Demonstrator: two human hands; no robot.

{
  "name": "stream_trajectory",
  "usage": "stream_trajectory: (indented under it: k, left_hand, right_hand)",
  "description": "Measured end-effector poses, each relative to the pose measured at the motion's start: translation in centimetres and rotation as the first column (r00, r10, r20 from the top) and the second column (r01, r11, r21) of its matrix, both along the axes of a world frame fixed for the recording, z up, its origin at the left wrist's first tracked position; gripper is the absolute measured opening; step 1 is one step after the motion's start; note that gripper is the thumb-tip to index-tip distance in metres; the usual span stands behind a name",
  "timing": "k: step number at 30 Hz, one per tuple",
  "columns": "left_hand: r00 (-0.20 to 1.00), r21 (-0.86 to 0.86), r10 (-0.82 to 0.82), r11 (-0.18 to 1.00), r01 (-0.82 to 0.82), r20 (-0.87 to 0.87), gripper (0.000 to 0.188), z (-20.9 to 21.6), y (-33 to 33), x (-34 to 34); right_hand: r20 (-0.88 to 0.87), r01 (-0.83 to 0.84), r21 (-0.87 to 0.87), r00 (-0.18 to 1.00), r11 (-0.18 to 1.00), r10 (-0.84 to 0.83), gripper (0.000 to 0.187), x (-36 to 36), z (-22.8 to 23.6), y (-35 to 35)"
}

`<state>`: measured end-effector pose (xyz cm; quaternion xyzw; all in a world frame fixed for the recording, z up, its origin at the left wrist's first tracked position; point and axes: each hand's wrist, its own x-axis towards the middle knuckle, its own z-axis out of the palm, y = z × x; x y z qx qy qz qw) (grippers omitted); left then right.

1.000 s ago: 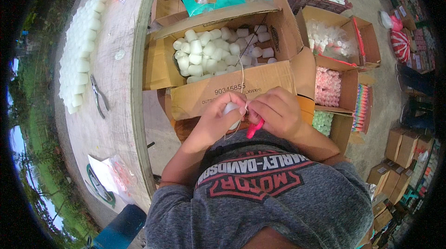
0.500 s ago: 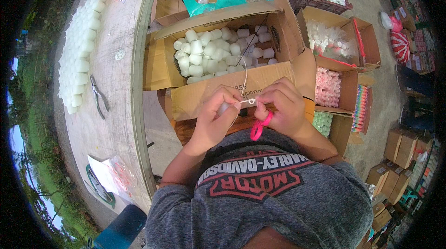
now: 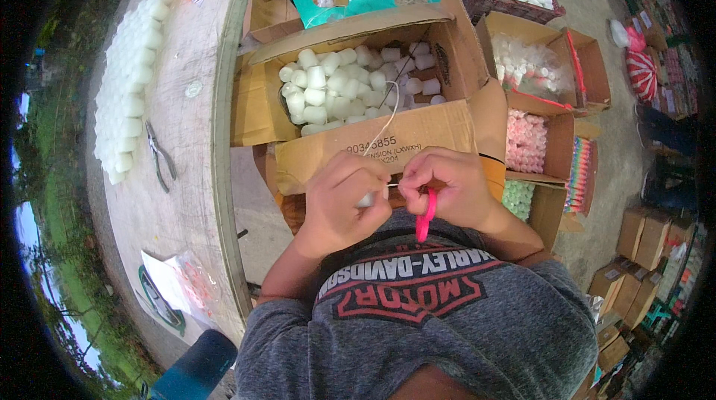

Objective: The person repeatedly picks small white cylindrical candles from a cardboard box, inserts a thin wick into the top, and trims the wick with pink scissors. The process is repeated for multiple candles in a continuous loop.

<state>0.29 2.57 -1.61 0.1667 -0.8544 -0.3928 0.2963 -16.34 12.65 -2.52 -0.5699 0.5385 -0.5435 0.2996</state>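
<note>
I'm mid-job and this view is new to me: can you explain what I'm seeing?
There's no machine here, just a person's two bare hands. A wide camera on their head looks down, so straight edges bend. The left hand and right hand pinch a white string between them; the left also holds something white, mostly hidden. A pink loop hangs at the right hand. Ahead is a cardboard box holding loose white pieces. On the table to the left lie pliers and a block of similar pieces.
</note>
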Motion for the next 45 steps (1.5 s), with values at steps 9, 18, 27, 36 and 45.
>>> stream_trajectory:
  k: [9,18,27,36,45]
  left_hand:
    - [0.965,0.529,0.110,0.848,0.034,-0.238,0.036,-1.7,0.6,0.7]
    - [0.876,0.642,0.480,0.687,-0.339,-0.051,0.060,-1.3,-2.5,0.1]
    - [0.913,0.906,-0.389,0.331,0.265,-0.125,0.024,0.6,-2.0,2.2]
    - [0.952,0.931,0.231,0.347,0.113,-0.201,0.034,-2.2,-2.7,1.5]
    - [0.894,0.959,0.426,0.282,0.014,-0.138,0.040,-1.9,-3.2,1.0]
  right_hand:
    - [0.372,-0.042,0.204,0.927,0.978,-0.038,0.016,1.4,-0.3,-0.4]
    - [-0.084,-0.345,0.154,0.929,0.926,0.360,0.016,2.3,0.3,0.8]
    - [-0.323,0.121,0.157,0.944,0.980,-0.064,0.025,-2.7,0.1,0.5]
    - [0.354,-0.062,0.362,0.932,0.930,-0.076,0.047,-4.2,-1.6,1.3]
    - [0.938,-0.140,0.264,0.267,0.954,-0.220,0.081,-2.2,1.7,0.9]
